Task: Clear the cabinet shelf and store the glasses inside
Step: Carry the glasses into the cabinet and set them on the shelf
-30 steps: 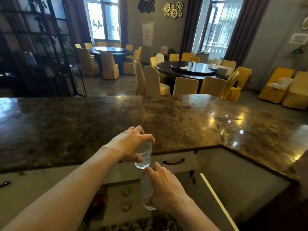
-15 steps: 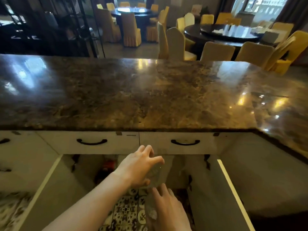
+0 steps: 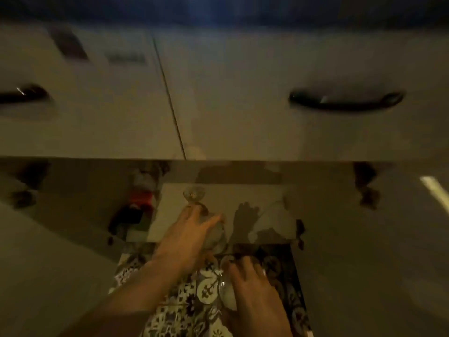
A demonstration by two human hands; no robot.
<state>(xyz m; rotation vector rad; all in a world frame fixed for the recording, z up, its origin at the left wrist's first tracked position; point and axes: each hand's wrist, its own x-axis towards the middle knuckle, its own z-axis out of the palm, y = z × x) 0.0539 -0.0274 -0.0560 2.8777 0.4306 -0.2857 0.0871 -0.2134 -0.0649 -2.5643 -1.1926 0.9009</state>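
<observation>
Under the two pale drawer fronts point(image 3: 243, 93), each with a dark curved handle point(image 3: 345, 102), an open cabinet shows a light shelf point(image 3: 255, 198) in dim, blurred light. At the left of the shelf sits a jumble of red and dark objects point(image 3: 139, 203), too blurred to identify. One clear glass point(image 3: 194, 194) stands on the shelf towards its left, just beyond the fingertips of the left hand point(image 3: 187, 242). The left hand reaches in over the shelf's front edge, its fingers curled around a second glass point(image 3: 215, 235) held at that edge. A shadow of a hand falls on the shelf to the right. Below the shelf lies a patterned tile floor point(image 3: 204, 288). Above that floor, nearer the camera, the right hand point(image 3: 252, 288) wraps around a third glass point(image 3: 226, 293), which shows at the left of its fingers. An open cabinet door's pale edge point(image 3: 435, 190) appears at far right
</observation>
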